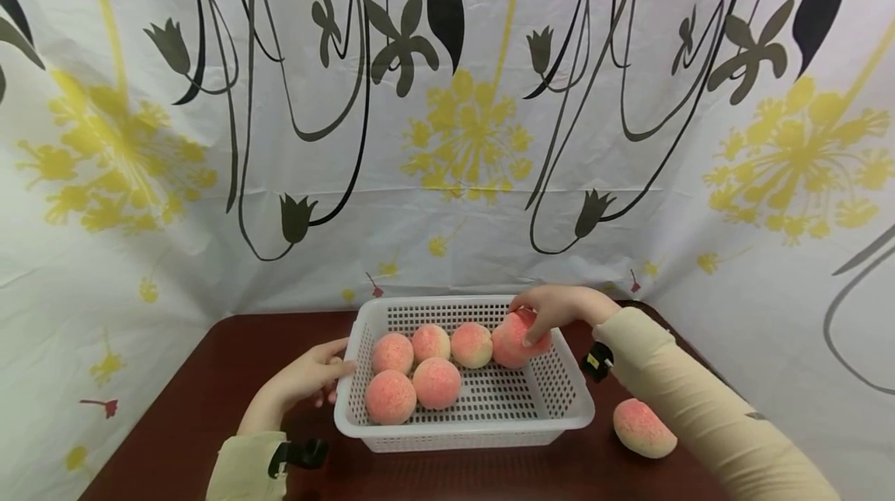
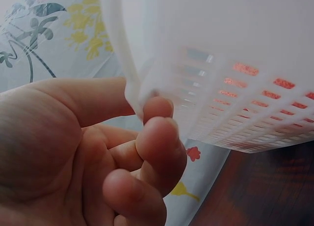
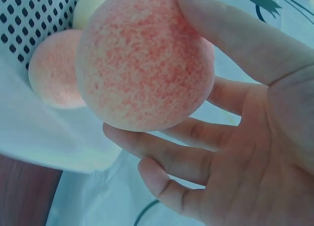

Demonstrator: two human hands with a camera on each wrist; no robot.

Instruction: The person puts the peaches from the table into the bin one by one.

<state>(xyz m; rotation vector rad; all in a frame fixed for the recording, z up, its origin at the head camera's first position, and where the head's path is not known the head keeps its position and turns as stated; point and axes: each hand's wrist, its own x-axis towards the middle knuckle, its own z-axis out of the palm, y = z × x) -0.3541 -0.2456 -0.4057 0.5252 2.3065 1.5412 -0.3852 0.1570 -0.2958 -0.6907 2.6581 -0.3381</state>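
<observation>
A white plastic basket with perforated walls holds several pink-and-yellow peaches. My left hand is at its left end; in the left wrist view the thumb and curled fingers pinch the rim. Over the basket's right part, my right hand grips one peach between thumb and fingers. That peach fills the upper middle of the right wrist view, above the basket wall. In the head view it overlaps another peach behind it, partly hidden.
One more peach lies on the dark red-brown table, right of the basket and beside the right forearm. A floral-patterned sheet hangs behind the table and along its sides.
</observation>
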